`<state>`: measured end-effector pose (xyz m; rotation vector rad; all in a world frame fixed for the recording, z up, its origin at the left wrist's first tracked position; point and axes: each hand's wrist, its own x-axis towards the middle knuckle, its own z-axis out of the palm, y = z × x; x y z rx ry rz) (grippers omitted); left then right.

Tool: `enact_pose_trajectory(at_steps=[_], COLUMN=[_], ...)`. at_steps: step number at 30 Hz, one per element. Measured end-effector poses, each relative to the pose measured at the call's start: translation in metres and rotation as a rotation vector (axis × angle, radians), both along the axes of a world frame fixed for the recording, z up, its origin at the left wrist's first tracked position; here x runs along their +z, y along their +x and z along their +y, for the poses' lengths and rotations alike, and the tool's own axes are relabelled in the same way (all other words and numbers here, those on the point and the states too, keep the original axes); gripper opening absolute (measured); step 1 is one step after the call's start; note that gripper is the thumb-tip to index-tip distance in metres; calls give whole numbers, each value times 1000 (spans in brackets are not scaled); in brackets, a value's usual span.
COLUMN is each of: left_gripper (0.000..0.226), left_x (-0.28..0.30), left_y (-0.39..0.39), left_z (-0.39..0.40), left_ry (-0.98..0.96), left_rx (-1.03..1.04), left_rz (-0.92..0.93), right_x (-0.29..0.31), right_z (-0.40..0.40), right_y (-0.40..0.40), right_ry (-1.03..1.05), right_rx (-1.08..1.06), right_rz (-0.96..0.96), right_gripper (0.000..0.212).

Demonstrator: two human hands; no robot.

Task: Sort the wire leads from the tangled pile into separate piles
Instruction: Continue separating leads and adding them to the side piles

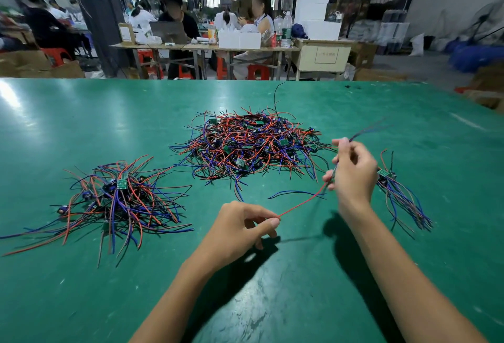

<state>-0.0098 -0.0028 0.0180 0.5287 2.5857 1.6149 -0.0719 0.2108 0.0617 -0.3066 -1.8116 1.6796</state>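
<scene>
The fingers point(274, 222) of the left hand point(240, 230) pinch the free end of a red lead point(302, 202), thumb against forefinger, while the right hand point(354, 170) is curled round the other stretch of the same bundle, with thin dark and blue strands point(368, 128) sticking up past its knuckles. The red lead hangs in a shallow, nearly straight line between the two hands, above the green bench point(81, 124), so it looks light and limp, with just enough spring to hold a curve. It is probably thin enough to slip through a loose pinch, so holding near the tip, or at the small circuit board each lead set seems to carry, is the safer grasp; tugging hard could strain the solder joints. Beyond the hands lies the tangled pile point(251, 146) at mid-bench, a sorted pile point(122, 200) to the left, and a smaller sorted bundle point(401, 195) just right of the right hand.
</scene>
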Motion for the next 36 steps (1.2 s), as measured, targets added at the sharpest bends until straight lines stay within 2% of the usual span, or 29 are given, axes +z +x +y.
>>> enact_pose_trajectory(at_steps=[3, 6, 10, 11, 15, 18, 21, 24, 26, 29, 31, 33, 36], left_gripper=[15, 17, 16, 16, 16, 17, 17, 17, 17, 17, 17, 18, 18], left_x=[0, 2, 2, 1, 0, 0, -1, 0, 0, 1, 1, 1, 1], left_y=[0, 0, -2, -2, -4, -4, -2, -2, -2, -1, -1, -1, -1], left_z=[1, 0, -2, -2, -3, -1, 0, 0, 0, -1, -2, -3, -2], left_ry=[-46, -60, -41, -37, -62, -101, -125, -128, -122, -130, -139, -154, -160], left_rx=[16, 57, 119, 129, 159, 156, 153, 161, 162, 163, 166, 171, 173], left_rz=[35, 45, 55, 54, 58, 75, 81, 77, 77, 84, 91, 101, 103], right_x=[31, 60, 91, 91, 55, 12, -3, 2, 10, 20, 22, 19, 11], right_z=[35, 63, 87, 94, 105, 104, 95, 91, 89, 85, 81, 78, 74], right_y=[-31, -53, -70, -72, -57, -43, -34, -26, -18, -8, 1, 13, 25], right_ry=[224, 236, -126, -188, -374, -679, -727, -595, -520, -511, -452, -433, -508], right_rx=[8, 15, -70, -126, -240, -170, -216, -333, -369, -261, -166, -56, 101], right_rz=[-107, -136, -5, 14, -146, -263, -234, -106, -77, -189, -297, -359, -371], right_gripper=[25, 24, 6, 8, 10, 24, 15, 47, 56, 88, 98, 87, 51])
